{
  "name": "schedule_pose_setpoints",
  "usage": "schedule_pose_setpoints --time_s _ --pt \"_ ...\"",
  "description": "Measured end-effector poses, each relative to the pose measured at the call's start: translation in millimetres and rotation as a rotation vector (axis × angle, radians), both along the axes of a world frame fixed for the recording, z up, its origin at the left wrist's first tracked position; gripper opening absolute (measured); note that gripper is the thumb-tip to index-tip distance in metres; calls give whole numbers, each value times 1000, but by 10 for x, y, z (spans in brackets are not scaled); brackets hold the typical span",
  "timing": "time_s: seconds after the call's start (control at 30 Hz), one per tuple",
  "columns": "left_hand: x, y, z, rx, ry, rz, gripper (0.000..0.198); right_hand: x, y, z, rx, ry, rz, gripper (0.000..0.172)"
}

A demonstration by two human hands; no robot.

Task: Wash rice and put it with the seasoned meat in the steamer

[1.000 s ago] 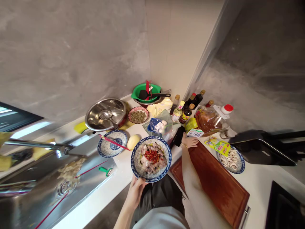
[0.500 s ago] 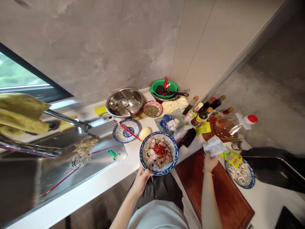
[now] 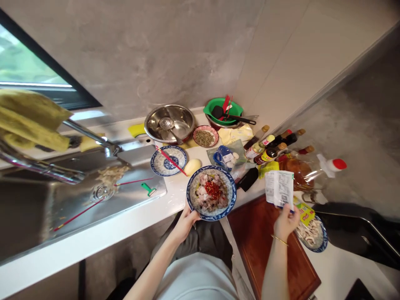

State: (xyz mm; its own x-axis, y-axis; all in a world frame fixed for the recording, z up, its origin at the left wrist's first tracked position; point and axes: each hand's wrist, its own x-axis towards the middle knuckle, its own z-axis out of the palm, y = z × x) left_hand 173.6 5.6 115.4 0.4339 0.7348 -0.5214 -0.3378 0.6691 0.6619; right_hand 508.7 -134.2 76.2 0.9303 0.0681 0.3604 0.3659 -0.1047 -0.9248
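Right hand (image 3: pixel 285 224): grip pinching the printed white packet (image 3: pixel 279 187) by its near end, right of and apart from the blue-rimmed bowl (image 3: pixel 233 196) the left hand (image 3: pixel 185 222) clasps.

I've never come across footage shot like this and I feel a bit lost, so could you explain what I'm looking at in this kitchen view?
Happy to. There is no machine here: you see a person's own left hand and right hand. The camera is worn on the head, looking forward and down.

The left hand grips a patterned bowl by its near edge; inside are chopped red bits on what looks like raw meat. The right hand holds a printed packet, too small to read.

On the counter are a metal bowl, a green basin, a group of bottles and a wooden board. To the left, a peeler lies in the sink.
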Motion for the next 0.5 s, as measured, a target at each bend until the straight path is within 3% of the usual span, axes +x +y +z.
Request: schedule_pose_setpoints --time_s 0.1,0.2,0.33,0.5 --pt "4 5 -7 4 -36 -7 73 -155 -48 440 -67 -266 35 33" --pt "-5 9 -41 5 -87 -9 74 -356 -86 799 -111 -548 160 20" --pt "-31 12 -83 14 -120 -5 71 -560 -52 1119 -259 -792 385 10" --pt "-80 9 -110 36 -140 29 63 -646 174 1403 -481 -1012 753 12"
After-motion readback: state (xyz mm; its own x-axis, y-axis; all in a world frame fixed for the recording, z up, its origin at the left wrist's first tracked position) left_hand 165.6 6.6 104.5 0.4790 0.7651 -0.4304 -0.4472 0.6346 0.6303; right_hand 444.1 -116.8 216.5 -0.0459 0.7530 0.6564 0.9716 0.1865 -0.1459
